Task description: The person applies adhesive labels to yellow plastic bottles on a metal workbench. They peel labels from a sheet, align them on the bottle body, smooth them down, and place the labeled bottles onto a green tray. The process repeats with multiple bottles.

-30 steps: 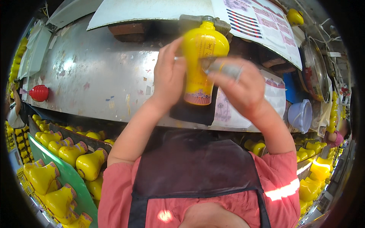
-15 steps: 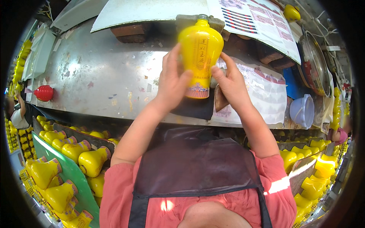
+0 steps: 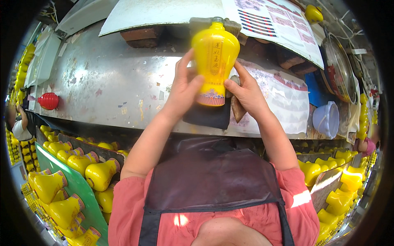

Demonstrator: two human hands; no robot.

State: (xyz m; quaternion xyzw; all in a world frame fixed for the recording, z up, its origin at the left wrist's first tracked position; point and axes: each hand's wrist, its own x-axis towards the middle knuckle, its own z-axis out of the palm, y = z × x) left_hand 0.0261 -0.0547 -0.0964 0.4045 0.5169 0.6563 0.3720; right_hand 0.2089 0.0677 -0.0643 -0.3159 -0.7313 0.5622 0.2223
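A glossy yellow bottle (image 3: 215,51) with dark lettering and a coloured band at its base is held over the metal table, its neck pointing away from me. My left hand (image 3: 182,90) presses its lower left side, and my right hand (image 3: 248,91) steadies the right side with thumb and fingers. Behind the neck is a grey padded block (image 3: 234,27). Below the base lies a folded black cloth (image 3: 209,118). A brown wedge-shaped piece (image 3: 237,109) sits beside the cloth, near my right hand. Printed decal sheets (image 3: 283,108) spread out to the right.
A white board (image 3: 164,15) raised on bricks (image 3: 141,35) spans the back. At left stands a red squeeze bulb (image 3: 48,101); at right, a pale blue bucket (image 3: 326,119). Yellow bottles (image 3: 100,174) line racks on both sides of me. Another person's arm (image 3: 20,125) shows at far left.
The bottle has shifted slightly left and turned a little, with both hands still on it. My right hand has moved slightly left and lower along its side.
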